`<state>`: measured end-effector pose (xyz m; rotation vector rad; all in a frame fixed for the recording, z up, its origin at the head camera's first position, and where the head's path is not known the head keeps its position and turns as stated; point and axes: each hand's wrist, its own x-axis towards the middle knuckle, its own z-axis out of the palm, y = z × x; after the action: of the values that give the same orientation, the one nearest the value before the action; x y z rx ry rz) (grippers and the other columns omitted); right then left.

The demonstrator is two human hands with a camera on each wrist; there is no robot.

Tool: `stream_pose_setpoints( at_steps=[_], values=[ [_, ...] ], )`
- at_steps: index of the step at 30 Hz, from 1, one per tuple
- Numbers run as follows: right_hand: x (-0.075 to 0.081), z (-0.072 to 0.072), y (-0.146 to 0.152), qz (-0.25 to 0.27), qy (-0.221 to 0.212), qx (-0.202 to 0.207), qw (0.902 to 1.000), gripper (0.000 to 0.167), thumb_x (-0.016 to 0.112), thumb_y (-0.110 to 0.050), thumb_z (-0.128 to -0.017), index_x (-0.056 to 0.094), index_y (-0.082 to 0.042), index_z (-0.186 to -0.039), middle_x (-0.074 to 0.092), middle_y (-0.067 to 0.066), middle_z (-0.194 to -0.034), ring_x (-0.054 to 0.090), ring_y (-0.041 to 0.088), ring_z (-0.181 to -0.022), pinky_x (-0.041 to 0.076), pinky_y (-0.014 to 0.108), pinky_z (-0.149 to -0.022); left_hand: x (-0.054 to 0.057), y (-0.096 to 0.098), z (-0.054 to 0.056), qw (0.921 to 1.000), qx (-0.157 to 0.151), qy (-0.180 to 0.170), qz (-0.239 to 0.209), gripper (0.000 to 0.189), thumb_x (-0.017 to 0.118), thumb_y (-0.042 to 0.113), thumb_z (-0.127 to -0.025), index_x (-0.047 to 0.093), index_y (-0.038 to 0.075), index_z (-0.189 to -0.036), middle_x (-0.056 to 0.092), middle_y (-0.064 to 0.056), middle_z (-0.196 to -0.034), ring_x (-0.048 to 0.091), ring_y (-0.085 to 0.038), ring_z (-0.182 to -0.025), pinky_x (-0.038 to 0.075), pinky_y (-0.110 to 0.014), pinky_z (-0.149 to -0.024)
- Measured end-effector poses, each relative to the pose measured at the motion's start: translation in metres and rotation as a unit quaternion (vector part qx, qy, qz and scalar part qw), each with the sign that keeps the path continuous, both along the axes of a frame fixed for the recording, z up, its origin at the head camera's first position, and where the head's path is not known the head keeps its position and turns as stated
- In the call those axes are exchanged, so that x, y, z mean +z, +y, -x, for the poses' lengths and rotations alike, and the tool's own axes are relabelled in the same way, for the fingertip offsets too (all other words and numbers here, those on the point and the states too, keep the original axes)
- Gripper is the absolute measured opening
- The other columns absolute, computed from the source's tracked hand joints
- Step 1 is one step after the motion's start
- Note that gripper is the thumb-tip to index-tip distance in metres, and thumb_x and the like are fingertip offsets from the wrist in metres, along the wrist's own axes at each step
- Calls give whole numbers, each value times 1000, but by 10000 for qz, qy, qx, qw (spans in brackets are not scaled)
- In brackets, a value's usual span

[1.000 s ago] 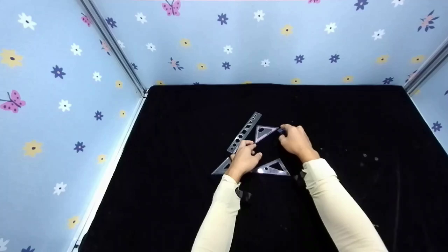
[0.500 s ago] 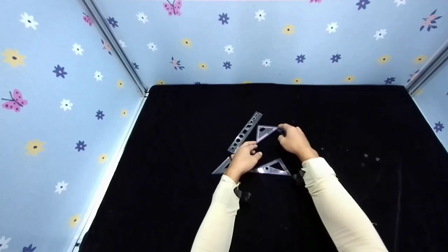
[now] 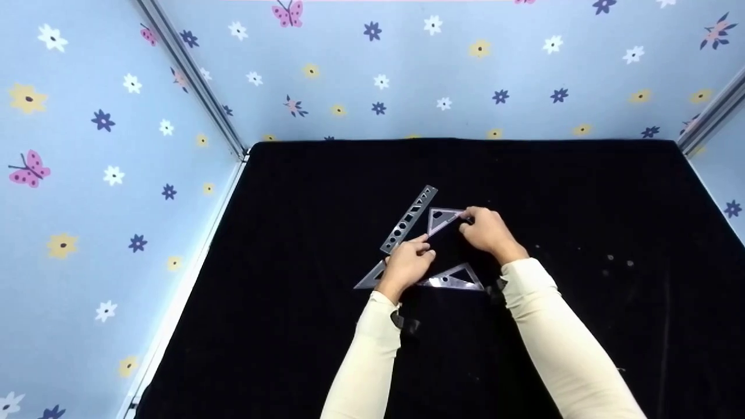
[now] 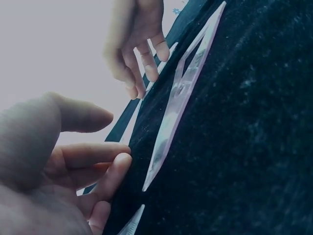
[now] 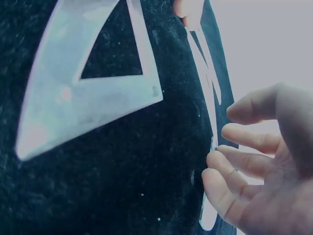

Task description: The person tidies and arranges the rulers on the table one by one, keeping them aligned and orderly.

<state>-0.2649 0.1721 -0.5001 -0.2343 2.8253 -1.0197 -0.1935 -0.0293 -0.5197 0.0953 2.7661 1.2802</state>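
The left hand (image 4: 54, 164) fills the lower left, thumb apart from the bent fingers, whose tips meet the lower end of a thin pale strip (image 4: 129, 127). The right hand (image 4: 134, 34) reaches down from the top, its fingertips close to that strip's upper part. Right of both, a clear triangle (image 4: 168, 115) with a cut-out slants across the dark cloth (image 4: 249, 152); a marked corner piece (image 4: 133, 223) shows at the bottom edge.

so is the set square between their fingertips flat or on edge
Flat: in the head view the set square shows its face; the right wrist view shows it low along the black cloth.
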Motion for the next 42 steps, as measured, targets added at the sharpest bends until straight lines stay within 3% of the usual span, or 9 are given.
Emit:
stream_pose_setpoints(
  at_steps=[7,12,16,22,30,42],
  values=[
    [-4,2,4,405,-12,-205,9990,29,62,-12,-89,70,0,-114,63,21,-128,57,36,-119,41,49,-103,0,1,0,9999,25,-52,94,31,61,25,-95,75,13,-119,58,10,-140,51,-19,-133,35,-54,-101],
    [-7,3,7,669,-176,-495,9964,30,61,-13,-89,68,-1,-116,61,18,-134,53,34,-125,38,47,-107,-1,0,-2,10000,5,-45,73,31,61,27,-95,76,13,-118,58,8,-140,49,-22,-134,34,-55,-102],
    [-8,3,8,662,-229,-381,9968,33,61,-13,-89,68,1,-118,58,15,-140,48,33,-133,34,46,-111,0,-1,-4,9999,31,114,48,29,62,28,-94,77,14,-114,62,5,-135,54,-21,-130,38,-54,-102],
    [-10,2,10,473,-85,-147,9987,34,60,-10,-89,68,2,-119,54,15,-144,43,34,-138,30,46,-114,-2,-2,-5,9993,108,339,-133,24,62,27,-93,81,19,-106,68,3,-125,60,-20,-122,46,-42,-102],
    [-9,2,7,415,24,-96,9991,37,60,-11,-88,68,0,-122,55,14,-143,45,34,-137,32,47,-113,-3,-1,-5,9992,19,399,89,26,60,28,-94,80,21,-109,67,6,-127,59,-19,-124,44,-55,-98],
    [-12,2,5,638,95,-353,9973,32,62,-11,-88,69,-1,-118,60,13,-138,49,33,-133,34,46,-111,-2,-2,-5,9995,-181,183,197,30,60,29,-95,77,17,-116,61,7,-136,53,-22,-130,38,-52,-96]
  ],
)
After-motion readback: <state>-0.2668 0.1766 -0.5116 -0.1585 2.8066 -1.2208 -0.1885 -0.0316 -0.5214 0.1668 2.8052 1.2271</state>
